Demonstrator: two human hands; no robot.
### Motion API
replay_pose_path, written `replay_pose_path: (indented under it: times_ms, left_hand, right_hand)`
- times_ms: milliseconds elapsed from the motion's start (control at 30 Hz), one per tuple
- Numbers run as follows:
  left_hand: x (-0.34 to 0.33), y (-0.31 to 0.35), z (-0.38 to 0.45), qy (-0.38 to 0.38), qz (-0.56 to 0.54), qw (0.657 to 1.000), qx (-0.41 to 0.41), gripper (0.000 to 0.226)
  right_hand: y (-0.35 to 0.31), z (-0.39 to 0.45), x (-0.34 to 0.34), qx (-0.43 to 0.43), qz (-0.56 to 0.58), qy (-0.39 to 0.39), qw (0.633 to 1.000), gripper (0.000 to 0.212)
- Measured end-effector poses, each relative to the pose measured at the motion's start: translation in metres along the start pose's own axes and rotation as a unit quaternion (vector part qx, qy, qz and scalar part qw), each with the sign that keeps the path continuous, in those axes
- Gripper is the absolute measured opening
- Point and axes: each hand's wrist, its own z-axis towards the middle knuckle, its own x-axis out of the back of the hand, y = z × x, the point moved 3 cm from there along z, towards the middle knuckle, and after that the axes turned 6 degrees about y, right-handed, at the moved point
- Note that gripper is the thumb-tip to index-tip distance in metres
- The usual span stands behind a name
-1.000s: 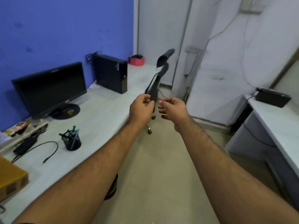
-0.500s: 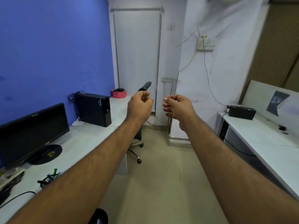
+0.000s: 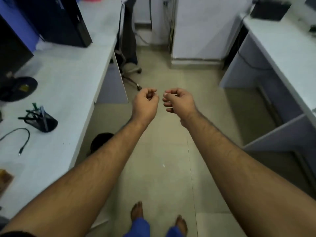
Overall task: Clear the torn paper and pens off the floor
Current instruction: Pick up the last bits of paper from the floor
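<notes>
From the head view, both arms reach out over the floor (image 3: pixel 153 168). The left hand (image 3: pixel 145 103) and right hand (image 3: pixel 179 101) hang loosely curled, near each other, holding nothing I can see. No torn paper or pens lie on the tiles, only a tiny white speck (image 3: pixel 163 165). A pen holder (image 3: pixel 42 118) lies tipped on the left surface (image 3: pixel 68 79), probably where pens belong.

A tipped pen holder (image 3: pixel 44 120) lies on the left desk (image 3: pixel 71 82), near a loose cable (image 3: pixel 20 139), a monitor base (image 3: pixel 16 88) and a black computer tower (image 3: pixel 56 19). A chair (image 3: pixel 129 48) stands at the desk's end. A black box (image 3: pixel 271 8) sits on the right desk (image 3: pixel 287 48).
</notes>
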Motion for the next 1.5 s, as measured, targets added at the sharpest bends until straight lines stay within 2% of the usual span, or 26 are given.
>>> replay_pose_path:
  times_ms: [133, 300, 467, 600, 667, 833, 967, 1067, 1167, 1267, 1400, 1433, 1500]
  left_hand:
    - [-0.019, -0.065, -0.032, -0.019, 0.011, 0.998, 0.064, 0.02]
    - [-0.039, -0.105, -0.058, -0.038, 0.015, 0.994, 0.097, 0.019]
    - [-0.056, -0.153, -0.056, -0.043, 0.033, 0.991, 0.126, 0.018]
    - [-0.077, -0.228, -0.049, -0.057, 0.076, 0.982, 0.162, 0.02]
    - [-0.095, -0.282, -0.041, -0.076, 0.103, 0.977, 0.17, 0.022]
    - [-0.152, -0.474, -0.035, -0.115, 0.159, 0.961, 0.196, 0.024]
    - [-0.205, -0.641, -0.047, -0.17, 0.214, 0.941, 0.2, 0.027]
    - [-0.237, -0.736, -0.057, -0.229, 0.248, 0.92, 0.201, 0.028]
    - [-0.269, -0.813, -0.063, -0.283, 0.288, 0.895, 0.189, 0.038]
    - [-0.286, -0.856, -0.063, -0.304, 0.372, 0.867, 0.13, 0.049]
    - [-0.293, -0.886, -0.061, -0.313, 0.476, 0.821, 0.042, 0.04]
    - [-0.293, -0.893, -0.06, -0.307, 0.497, 0.811, 0.018, 0.043]
    - [-0.294, -0.901, -0.061, -0.304, 0.532, 0.79, -0.014, 0.062]
  right_hand:
    - [0.066, -0.01, 0.007, -0.058, -0.015, -0.001, 0.998, 0.005]
    - [0.11, -0.013, 0.021, -0.092, -0.019, 0.012, 0.996, 0.005]
    - [0.163, 0.002, 0.023, -0.126, -0.032, 0.02, 0.991, 0.003]
    - [0.242, 0.028, 0.018, -0.156, -0.073, 0.027, 0.985, 0.008]
    - [0.297, 0.051, 0.012, -0.169, -0.097, 0.031, 0.98, 0.008]
    - [0.49, 0.117, -0.008, -0.199, -0.144, 0.045, 0.968, 0.003]
    - [0.662, 0.158, -0.021, -0.188, -0.219, 0.037, 0.957, 0.008]
    - [0.753, 0.178, -0.028, -0.166, -0.276, 0.027, 0.946, 0.012]
    - [0.833, 0.199, -0.037, -0.124, -0.344, 0.012, 0.931, 0.021]
    - [0.886, 0.216, -0.04, -0.095, -0.425, -0.01, 0.9, 0.034]
    - [0.923, 0.23, -0.047, -0.079, -0.469, -0.006, 0.879, 0.037]
    - [0.929, 0.233, -0.052, -0.071, -0.474, -0.003, 0.878, 0.035]
    - [0.935, 0.235, -0.057, -0.045, -0.494, 0.008, 0.869, 0.03]
